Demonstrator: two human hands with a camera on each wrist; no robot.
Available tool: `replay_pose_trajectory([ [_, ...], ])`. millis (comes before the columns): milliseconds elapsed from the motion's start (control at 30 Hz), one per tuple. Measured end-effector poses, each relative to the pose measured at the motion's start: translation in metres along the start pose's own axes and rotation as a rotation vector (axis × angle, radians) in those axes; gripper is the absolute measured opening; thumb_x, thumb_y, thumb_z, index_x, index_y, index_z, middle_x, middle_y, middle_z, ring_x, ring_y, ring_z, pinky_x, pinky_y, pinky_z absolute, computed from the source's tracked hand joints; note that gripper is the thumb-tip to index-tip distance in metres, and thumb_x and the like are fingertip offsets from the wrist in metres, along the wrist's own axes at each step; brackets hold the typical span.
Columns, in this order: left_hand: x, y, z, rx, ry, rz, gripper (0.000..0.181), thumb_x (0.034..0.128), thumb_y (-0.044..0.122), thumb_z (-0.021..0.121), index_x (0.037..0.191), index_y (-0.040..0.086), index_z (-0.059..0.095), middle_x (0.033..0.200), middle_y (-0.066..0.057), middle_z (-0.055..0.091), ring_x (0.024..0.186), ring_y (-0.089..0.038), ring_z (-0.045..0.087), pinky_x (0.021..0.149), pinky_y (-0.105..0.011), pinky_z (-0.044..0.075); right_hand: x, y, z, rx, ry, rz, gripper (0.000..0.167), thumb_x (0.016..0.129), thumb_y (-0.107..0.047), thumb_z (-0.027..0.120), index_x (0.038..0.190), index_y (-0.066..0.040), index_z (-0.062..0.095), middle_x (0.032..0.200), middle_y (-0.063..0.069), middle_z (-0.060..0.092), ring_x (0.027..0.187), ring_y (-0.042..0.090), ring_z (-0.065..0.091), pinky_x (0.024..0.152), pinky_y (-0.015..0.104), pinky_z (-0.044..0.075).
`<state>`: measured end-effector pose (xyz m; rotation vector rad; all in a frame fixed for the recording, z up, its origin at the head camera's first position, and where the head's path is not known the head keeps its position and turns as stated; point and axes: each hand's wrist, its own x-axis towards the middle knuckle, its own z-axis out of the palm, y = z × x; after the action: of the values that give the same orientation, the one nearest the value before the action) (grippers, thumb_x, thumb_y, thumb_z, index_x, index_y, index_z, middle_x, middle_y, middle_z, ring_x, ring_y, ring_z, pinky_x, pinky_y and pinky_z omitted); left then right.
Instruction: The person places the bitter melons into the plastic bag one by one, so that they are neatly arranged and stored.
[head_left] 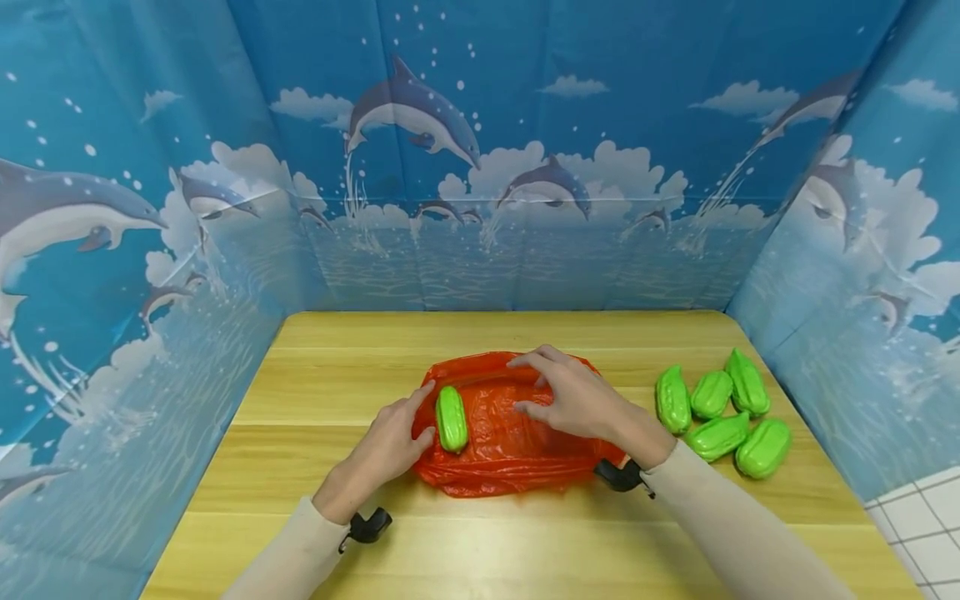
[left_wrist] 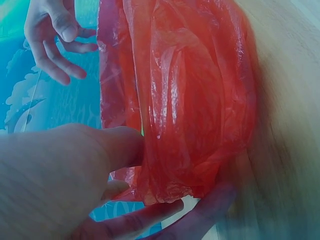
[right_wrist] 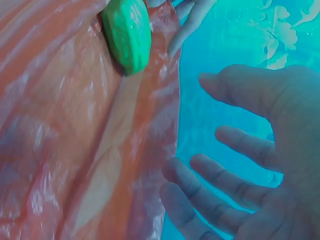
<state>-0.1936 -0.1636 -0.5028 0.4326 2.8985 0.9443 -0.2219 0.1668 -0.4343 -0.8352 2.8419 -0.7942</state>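
A red plastic bag lies spread on the wooden table with its mouth held wide. On the bag's left part sits one glossy, bright green, ridged oblong piece; its exact kind is unclear. My left hand is at the bag's left edge, thumb and fingers spread apart. In the left wrist view, the thumb touches the bag's near side, and the other fingers lie along its end, partly hidden. Above the bag's right part hovers my right hand, fingers loosely bent and apart, holding nothing.
Several similar green pieces lie grouped on the table to the bag's right. A blue dolphin-print curtain surrounds the table at the back and both sides. White tiles show at the lower right.
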Motion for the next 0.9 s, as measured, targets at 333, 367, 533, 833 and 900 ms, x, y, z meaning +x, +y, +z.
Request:
replay_pose_trajectory([
  [333,-0.001,-0.001,0.000,0.010,-0.006,-0.012,0.077,0.1083,0.010,0.079,0.178,0.007,0.046,0.157,-0.027,0.072,0.112,-0.029,0.070,0.093,-0.041,0.063,-0.013,0.018,-0.020,-0.029,0.088,0.004,0.056,0.107,-0.027,0.088,0.158,-0.016,0.069,0.146,0.013,0.069,0.096,0.013,0.065,0.084,0.036,0.063],
  [367,-0.001,-0.001,0.000,0.011,-0.007,-0.014,0.078,0.1085,0.011,0.079,0.179,0.007,0.046,0.156,-0.027,0.072,0.112,-0.029,0.070,0.094,-0.040,0.063,-0.013,0.020,-0.022,-0.035,0.098,0.003,0.055,0.107,-0.027,0.088,0.157,-0.015,0.070,0.144,0.014,0.070,0.095,0.013,0.065,0.083,0.036,0.062],
  [533,0.000,0.001,-0.002,0.002,-0.005,-0.014,0.078,0.1089,0.010,0.078,0.179,0.008,0.045,0.158,-0.027,0.071,0.110,-0.029,0.069,0.092,-0.040,0.063,-0.020,0.032,-0.034,-0.054,0.144,0.004,0.052,0.106,-0.026,0.088,0.155,-0.014,0.072,0.141,0.017,0.072,0.095,0.015,0.064,0.082,0.037,0.060],
  [833,-0.002,0.001,-0.002,-0.007,0.001,-0.004,0.075,0.1094,0.010,0.078,0.178,0.007,0.047,0.162,-0.030,0.068,0.141,-0.041,0.073,0.120,-0.060,0.064,-0.035,0.056,-0.047,-0.081,0.193,0.042,0.051,0.107,-0.024,0.088,0.154,-0.013,0.072,0.135,0.016,0.071,0.099,0.025,0.068,0.078,0.037,0.056],
  [900,-0.002,0.001,-0.002,-0.009,0.002,-0.004,0.075,0.1093,0.010,0.078,0.178,0.007,0.047,0.162,-0.030,0.068,0.138,-0.040,0.074,0.118,-0.059,0.066,-0.037,0.061,-0.049,-0.080,0.198,0.053,0.052,0.107,-0.024,0.088,0.155,-0.012,0.072,0.134,0.015,0.070,0.099,0.024,0.066,0.076,0.037,0.055],
])
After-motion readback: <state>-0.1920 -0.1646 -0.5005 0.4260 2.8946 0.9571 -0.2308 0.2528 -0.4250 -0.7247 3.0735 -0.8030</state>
